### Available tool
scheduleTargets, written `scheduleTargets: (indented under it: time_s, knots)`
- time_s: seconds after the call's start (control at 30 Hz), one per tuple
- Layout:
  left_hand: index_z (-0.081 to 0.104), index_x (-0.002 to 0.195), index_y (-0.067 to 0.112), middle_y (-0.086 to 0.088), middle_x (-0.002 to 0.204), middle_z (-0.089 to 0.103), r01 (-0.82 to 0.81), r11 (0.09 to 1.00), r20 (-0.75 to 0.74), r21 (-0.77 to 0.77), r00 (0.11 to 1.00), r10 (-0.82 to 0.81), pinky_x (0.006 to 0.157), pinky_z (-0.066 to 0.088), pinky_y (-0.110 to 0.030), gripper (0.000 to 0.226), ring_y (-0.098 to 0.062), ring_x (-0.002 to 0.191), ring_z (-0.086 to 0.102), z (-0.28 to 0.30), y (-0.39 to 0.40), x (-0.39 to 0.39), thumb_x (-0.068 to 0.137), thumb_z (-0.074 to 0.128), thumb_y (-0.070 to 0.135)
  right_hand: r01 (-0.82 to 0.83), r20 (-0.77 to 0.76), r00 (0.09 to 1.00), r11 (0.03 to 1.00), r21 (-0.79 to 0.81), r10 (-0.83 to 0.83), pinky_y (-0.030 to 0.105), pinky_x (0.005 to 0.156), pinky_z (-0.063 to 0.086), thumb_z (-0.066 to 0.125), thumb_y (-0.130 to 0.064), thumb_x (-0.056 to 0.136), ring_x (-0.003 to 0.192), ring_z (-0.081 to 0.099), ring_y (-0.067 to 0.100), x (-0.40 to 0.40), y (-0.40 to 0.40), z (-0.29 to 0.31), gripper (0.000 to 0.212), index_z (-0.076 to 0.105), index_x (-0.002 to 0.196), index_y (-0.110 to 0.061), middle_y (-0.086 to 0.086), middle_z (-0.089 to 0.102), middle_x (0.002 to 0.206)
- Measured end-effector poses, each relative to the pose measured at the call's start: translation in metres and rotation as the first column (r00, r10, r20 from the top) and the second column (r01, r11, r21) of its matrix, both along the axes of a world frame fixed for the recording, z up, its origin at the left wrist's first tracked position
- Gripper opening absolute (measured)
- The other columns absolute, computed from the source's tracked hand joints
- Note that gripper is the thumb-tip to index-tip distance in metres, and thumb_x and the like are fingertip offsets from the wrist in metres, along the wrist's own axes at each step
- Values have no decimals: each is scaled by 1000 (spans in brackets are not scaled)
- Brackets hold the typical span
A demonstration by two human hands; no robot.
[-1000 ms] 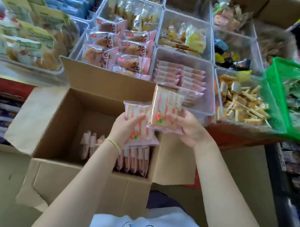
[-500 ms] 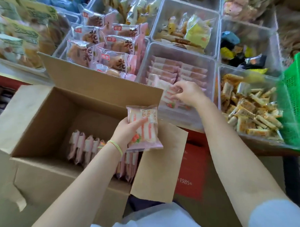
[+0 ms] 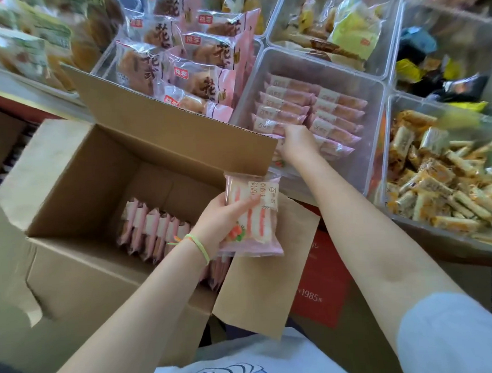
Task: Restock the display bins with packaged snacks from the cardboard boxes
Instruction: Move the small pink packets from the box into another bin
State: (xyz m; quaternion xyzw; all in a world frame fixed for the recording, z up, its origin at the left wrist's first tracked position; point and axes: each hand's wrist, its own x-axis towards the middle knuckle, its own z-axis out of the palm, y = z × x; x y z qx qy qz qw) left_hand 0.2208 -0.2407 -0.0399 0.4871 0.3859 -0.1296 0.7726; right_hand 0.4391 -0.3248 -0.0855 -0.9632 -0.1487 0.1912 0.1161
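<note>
A: Nearest item?
B: Cardboard box [image 3: 81,208], flaps open, pink snack packs [image 3: 154,231] standing in a row inside.

A: Left hand?
B: Left hand [image 3: 221,220] grips one pink-and-white snack pack [image 3: 254,214] above the box's right edge.

A: Right hand?
B: Right hand [image 3: 296,142] reaches into the clear display bin [image 3: 374,131], fingers curled on a pack at the near end of the rows of like packs [image 3: 309,111].

A: Further off?
B: Bin of small yellow-wrapped bars [image 3: 439,176] at right; pastry packs [image 3: 195,57] behind the box.
</note>
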Motion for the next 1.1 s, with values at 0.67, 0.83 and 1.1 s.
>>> scheduleTargets:
  time_s: [0.67,0.83,1.1]
  knots:
    - [53,129,18,0,109,72,-1,996,244,88,969,-20,87,54,-43,28,-22,100,70,31,-64,47,106,42,29,306,-496,868,779,547,7,31,89,57,84,-34,78,95,70,2,-79,-105,104,44,67,116,-23,-11,74,103]
    - [64,105,23,2,100,64,131,727,109,674,956,-274,84,51,-32,13,-14,94,61,13,-43,41,96,56,25,211,-39,975,851,481,-220,29,71,50,77,-31,85,90,60,10,-38,-106,105,37,58,116,-23,-11,64,100]
    - [66,116,23,11,104,48,332,576,-56,747,895,-443,106,39,-32,25,-17,114,50,-5,-50,18,93,58,18,-254,-134,966,899,-357,220,23,66,48,54,-8,92,98,58,26,7,-66,26,38,53,129,-19,12,60,125]
